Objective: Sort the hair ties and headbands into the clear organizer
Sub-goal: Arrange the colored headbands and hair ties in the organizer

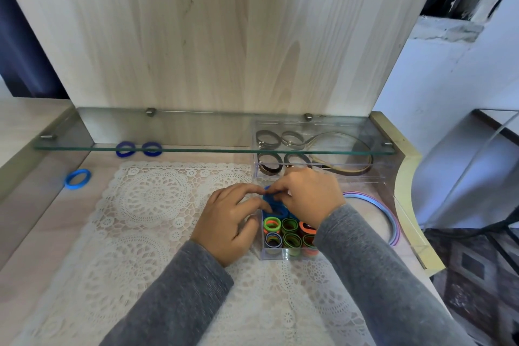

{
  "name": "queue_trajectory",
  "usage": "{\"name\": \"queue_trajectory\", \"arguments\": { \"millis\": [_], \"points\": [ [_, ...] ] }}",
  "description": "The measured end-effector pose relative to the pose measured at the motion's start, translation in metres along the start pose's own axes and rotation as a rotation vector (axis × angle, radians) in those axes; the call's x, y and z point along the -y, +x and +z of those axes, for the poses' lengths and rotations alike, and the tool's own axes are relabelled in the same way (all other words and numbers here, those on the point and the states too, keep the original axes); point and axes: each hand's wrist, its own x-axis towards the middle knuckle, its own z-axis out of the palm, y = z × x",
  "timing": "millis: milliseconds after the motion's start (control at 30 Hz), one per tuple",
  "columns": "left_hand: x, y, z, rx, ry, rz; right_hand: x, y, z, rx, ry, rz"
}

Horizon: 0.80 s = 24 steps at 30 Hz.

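Observation:
Both hands meet over the clear organizer [373, 177]. My left hand [227, 222] and my right hand [309, 194] pinch a blue hair tie [276, 203] together above the front compartment. That compartment holds several rolled ties in green, orange and black [289, 233]. The rear compartment holds dark hair ties [269, 167] and a thin headband [356, 168]. Pastel headbands [384, 211] lie in the right section. Loose on the desk are a light blue tie [77, 178] and two dark blue ties [125, 149] [152, 148] at the back.
A glass shelf [196, 132] juts out over the back of the desk, above the organizer's rear part. A white lace mat [157, 219] covers the wooden desk. A wooden back panel rises behind. The desk's curved edge [404, 205] runs on the right.

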Motion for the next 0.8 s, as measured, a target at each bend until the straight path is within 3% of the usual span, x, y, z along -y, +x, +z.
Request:
{"name": "queue_trajectory", "arguments": {
  "millis": [167, 267, 433, 800],
  "points": [
    [-0.001, 0.0, 0.0, -0.045, 0.004, -0.014, -0.006, -0.006, -0.004, -0.064, 0.126, 0.169],
    [-0.001, 0.0, -0.001, -0.107, 0.06, -0.07, -0.006, -0.008, -0.006, -0.009, 0.107, 0.242],
    [-0.001, 0.0, -0.001, -0.154, 0.155, -0.205, 0.003, -0.007, -0.006, 0.083, 0.058, 0.226],
    [-0.003, 0.001, 0.001, -0.147, 0.159, -0.181, 0.02, -0.004, -0.013, 0.118, -0.03, 0.176]
  ]
}}
